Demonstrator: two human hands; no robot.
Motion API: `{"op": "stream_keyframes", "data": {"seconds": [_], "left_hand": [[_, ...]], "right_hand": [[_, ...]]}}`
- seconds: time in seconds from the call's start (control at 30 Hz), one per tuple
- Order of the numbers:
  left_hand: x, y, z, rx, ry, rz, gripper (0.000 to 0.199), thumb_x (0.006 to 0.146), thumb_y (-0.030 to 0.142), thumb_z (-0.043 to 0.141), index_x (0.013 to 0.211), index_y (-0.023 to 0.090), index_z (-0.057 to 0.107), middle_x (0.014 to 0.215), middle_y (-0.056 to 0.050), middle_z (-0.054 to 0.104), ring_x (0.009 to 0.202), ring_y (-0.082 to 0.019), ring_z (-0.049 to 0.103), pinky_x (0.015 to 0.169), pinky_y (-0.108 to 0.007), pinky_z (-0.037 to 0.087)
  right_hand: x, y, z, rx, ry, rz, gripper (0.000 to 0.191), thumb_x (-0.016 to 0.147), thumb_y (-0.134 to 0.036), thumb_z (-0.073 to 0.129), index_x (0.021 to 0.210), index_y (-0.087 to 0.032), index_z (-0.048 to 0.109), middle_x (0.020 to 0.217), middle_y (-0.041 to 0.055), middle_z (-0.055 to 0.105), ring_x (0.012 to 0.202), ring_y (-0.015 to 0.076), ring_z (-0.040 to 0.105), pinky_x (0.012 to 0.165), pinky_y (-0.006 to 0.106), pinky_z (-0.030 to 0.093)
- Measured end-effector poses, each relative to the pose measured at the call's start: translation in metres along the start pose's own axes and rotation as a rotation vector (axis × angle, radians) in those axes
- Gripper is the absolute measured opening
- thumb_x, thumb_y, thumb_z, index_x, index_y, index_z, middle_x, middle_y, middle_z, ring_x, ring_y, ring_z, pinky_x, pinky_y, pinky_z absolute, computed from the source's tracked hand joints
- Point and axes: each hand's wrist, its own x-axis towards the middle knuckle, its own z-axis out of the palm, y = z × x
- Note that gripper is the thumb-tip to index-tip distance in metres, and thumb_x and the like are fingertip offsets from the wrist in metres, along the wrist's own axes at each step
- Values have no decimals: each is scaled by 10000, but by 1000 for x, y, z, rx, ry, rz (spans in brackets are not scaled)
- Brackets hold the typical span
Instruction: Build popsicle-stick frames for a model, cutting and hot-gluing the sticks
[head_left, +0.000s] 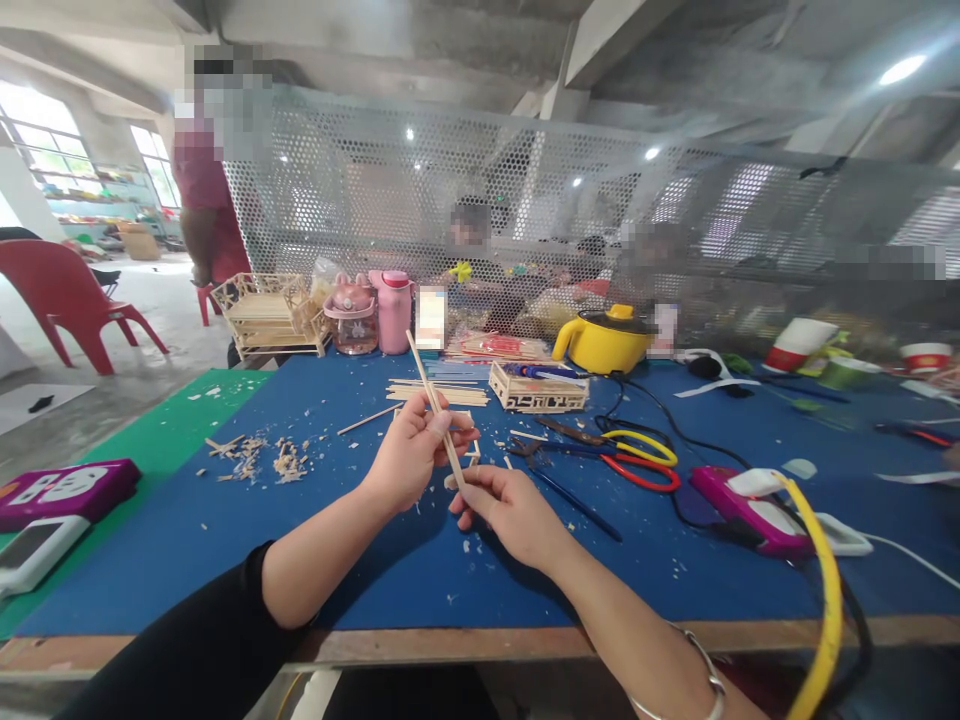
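A thin pale wooden stick [422,372] slants up and away over the blue table mat [360,570]. My left hand [411,450] grips it around its middle, between thumb and fingers. Lower down, my right hand [506,510] pinches its near end. Partly hidden behind my hands is a small light wooden frame piece [474,450] on the mat. Beyond them lies a bundle of similar sticks [442,393]. Right of these sits a small wooden lattice box [540,390] with a blue pen-like tool [544,371] on top.
Scissors [637,455] and pliers [574,500] lie to the right, near a purple power strip [750,510] with a yellow cable [823,590]. Wood scraps [255,458] are scattered left. A yellow pot [609,340], pink bottle [392,312] and wooden shelf model [274,312] stand along the perforated screen [360,190].
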Motion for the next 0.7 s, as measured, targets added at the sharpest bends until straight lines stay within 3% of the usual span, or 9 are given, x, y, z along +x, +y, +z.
{"op": "stream_keyframes", "data": {"seconds": [0.3,0.53,0.7], "left_hand": [[-4,1,1,38,-73,-30,242,806,327,622,939,217,452,755,13,641,687,-125,660,681,-265,524],[-11,0,10,2,-80,79,164,876,364,516,939,213,505,574,76,427,475,-57,402,535,-177,419],[-12,2,14,-77,-58,17,211,871,405,514,814,205,473,553,81,361,445,-52,313,463,-151,328]], "right_hand": [[-3,-5,7,-39,-42,7,337,867,-391,447,675,-149,581,574,-10,580,448,90,539,492,221,415],[-2,-2,16,-48,-20,3,298,871,-326,421,659,-161,550,559,-22,560,434,78,512,480,206,406],[-1,0,18,-81,-11,-32,312,882,-319,411,640,-170,538,559,-21,565,452,82,509,495,209,410]]}}
